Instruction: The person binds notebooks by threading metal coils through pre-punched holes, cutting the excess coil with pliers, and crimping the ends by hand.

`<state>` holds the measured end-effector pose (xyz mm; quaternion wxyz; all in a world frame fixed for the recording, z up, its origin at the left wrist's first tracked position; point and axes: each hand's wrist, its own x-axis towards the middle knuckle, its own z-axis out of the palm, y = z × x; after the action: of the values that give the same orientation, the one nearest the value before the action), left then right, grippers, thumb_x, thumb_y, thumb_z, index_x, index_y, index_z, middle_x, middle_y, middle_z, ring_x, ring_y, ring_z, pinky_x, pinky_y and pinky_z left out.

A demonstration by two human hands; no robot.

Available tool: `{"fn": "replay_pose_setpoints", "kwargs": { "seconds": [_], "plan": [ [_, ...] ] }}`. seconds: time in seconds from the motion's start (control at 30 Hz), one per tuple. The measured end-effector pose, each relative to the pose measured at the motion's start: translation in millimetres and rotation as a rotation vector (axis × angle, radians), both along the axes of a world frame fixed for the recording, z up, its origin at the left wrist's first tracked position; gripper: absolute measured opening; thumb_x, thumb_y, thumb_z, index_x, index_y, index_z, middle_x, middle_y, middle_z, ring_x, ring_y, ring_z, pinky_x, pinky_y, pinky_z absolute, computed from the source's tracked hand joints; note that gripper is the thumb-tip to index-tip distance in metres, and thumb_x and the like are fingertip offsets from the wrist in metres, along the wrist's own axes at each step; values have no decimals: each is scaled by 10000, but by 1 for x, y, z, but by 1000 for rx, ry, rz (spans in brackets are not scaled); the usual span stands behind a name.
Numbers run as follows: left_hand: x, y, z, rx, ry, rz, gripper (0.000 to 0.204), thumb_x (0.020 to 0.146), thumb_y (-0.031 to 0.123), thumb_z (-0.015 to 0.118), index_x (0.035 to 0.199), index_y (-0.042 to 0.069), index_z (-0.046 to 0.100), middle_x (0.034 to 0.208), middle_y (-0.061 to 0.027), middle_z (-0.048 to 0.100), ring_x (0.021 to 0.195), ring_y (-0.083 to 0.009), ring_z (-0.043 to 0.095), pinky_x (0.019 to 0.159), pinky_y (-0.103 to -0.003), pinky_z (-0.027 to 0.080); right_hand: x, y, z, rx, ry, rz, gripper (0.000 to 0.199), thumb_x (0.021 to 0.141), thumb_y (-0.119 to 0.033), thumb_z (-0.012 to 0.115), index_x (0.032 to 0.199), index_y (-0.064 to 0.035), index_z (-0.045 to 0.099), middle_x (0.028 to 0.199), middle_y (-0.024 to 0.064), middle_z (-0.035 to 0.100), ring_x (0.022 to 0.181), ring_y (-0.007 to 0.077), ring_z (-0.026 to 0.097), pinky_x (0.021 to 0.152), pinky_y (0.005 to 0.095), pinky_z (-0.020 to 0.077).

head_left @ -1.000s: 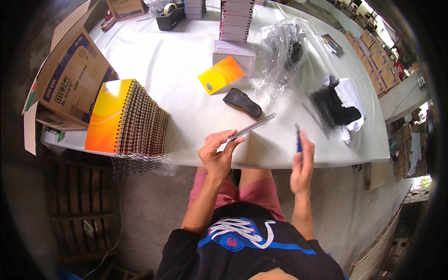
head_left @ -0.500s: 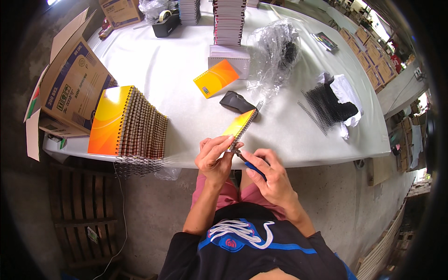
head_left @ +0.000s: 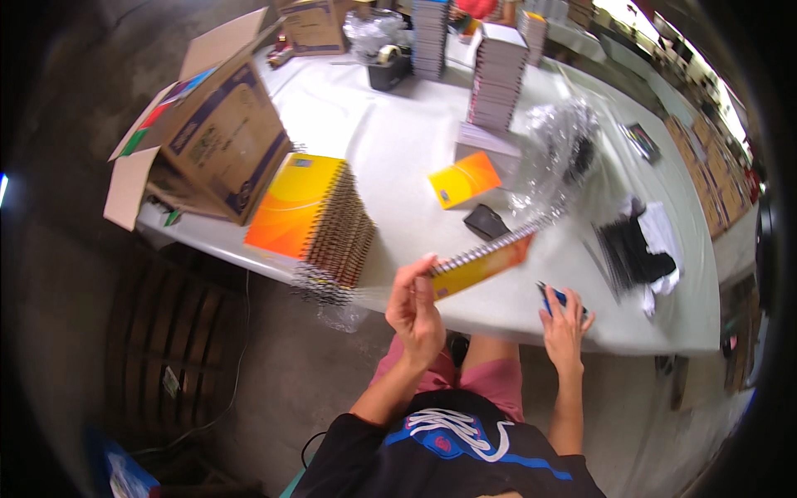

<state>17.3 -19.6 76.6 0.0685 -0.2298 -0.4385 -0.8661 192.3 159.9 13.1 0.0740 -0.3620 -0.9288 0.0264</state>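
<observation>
My left hand [head_left: 418,314] is closed on one end of a thin yellow-and-orange spiral notebook [head_left: 480,272], tilted above the table's front part. Its wire coil runs along the upper edge and sticks out past the far end. To the right, my right hand [head_left: 566,328] has its fingers over blue-handled pliers [head_left: 550,296] at the table's near edge. A tall stack of matching coil-bound notebooks [head_left: 290,203] stands on the left, with coil ends trailing over the edge. Farther back lies a loose orange-yellow cover [head_left: 465,179], beside a small black object [head_left: 486,222].
An open cardboard box [head_left: 220,141] stands at the left. Black coils [head_left: 627,253] lie on white wrapping at the right. Clear plastic [head_left: 552,158] rests beside tall notebook stacks [head_left: 496,79]. A tape dispenser [head_left: 389,70] sits farther back on the white-covered table [head_left: 390,141].
My left hand has swung the notebook so its coil faces up and its far end points right. My right hand has moved away from it, rightward, with the pliers. The view has shifted.
</observation>
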Motion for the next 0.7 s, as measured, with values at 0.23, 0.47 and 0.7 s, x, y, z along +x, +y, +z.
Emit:
{"fn": "replay_pose_setpoints", "kwargs": {
  "seconds": [0.23,0.47,0.7],
  "plan": [
    [19,-40,43,-67,291,139,241,963,97,463,1164,30,347,985,-220,609,773,-278,656,880,-478,490,-61,-47,83,-1138,1211,818,665,778,-196,748,1317,12,419,1262,126,490,1140,237,520,964,356,426],
    [-46,-103,110,-405,568,984,122,874,13,573,991,-5,604,957,-92,672,1056,-309,564,875,-382,449,-215,-99,208,-957,1187,909,415,773,-61,738,1156,-28,580,926,89,666,843,135,636,741,248,511],
    [-118,-128,67,-612,166,821,165,927,120,532,1014,31,639,1091,-149,608,1117,-275,524,954,-351,384,-323,-117,168,-341,893,928,311,818,-267,693,1037,-47,680,928,151,689,822,207,666,730,312,518]
  ]
}}
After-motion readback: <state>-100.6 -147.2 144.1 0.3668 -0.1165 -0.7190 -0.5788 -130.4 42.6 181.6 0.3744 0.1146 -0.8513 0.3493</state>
